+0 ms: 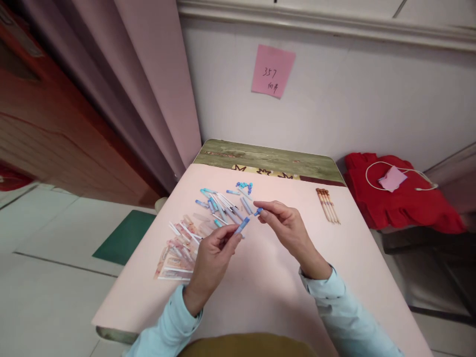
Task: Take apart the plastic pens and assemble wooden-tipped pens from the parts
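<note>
My left hand (213,255) is closed around a pen barrel (242,225) with a blue end, held pointing up and to the right above the pink table (267,277). My right hand (286,225) pinches a small blue cap (258,211) between thumb and fingers, a short gap away from the barrel's tip. Just behind both hands lies a loose heap of pen parts (225,203), blue and white barrels and small blue caps. To the left of my left hand lie several clear wrappers and packets (178,248).
A bundle of finished brown-tipped pens (327,205) lies at the table's right rear. A green patterned strip (267,158) covers the far edge by the wall, where a pink note (272,70) hangs. A red cloth (401,198) with a white cable lies to the right.
</note>
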A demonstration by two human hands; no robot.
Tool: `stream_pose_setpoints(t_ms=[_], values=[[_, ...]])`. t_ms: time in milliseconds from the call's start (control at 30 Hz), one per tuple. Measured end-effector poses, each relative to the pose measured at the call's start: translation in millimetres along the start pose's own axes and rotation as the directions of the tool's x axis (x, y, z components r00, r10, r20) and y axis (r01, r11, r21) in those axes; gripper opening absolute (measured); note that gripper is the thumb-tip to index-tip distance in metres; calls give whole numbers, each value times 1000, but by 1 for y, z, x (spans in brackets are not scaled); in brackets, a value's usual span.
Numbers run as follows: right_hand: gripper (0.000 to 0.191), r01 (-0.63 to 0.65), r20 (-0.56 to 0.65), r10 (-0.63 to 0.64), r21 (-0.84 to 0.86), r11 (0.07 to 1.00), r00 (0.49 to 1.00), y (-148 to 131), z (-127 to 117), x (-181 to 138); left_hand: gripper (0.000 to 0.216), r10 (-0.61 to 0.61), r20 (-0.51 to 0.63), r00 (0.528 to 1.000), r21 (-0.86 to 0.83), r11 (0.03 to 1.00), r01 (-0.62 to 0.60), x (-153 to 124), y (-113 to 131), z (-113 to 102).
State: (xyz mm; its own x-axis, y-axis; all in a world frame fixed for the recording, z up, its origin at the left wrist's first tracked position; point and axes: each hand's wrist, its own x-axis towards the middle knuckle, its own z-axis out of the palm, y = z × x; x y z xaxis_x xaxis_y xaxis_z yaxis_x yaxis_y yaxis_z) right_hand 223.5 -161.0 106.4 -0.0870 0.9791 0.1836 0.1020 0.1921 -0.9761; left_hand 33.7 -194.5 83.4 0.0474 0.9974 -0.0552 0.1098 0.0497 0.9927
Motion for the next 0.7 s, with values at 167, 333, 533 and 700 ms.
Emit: stream_pose_setpoints(t_ms=[167,333,533,700], values=[[26,51,2,-51,-42,998,999,2,2,-4,26,28,11,1000,21,999,-28,-7,2,0],[25,78,6,-78,-86,993,997,-5,2,-8,27,43,20,999,38,998,-44,-11,4,1],[28,-2,8,2,-5,1000,1000,-10,5,-12,27,41,10,999,42,998,-42,-16,9,1],[26,-174,92,160,174,969,983,-16,6,-12,26,-34,24,999,-68,997,36,-18,13,1]])
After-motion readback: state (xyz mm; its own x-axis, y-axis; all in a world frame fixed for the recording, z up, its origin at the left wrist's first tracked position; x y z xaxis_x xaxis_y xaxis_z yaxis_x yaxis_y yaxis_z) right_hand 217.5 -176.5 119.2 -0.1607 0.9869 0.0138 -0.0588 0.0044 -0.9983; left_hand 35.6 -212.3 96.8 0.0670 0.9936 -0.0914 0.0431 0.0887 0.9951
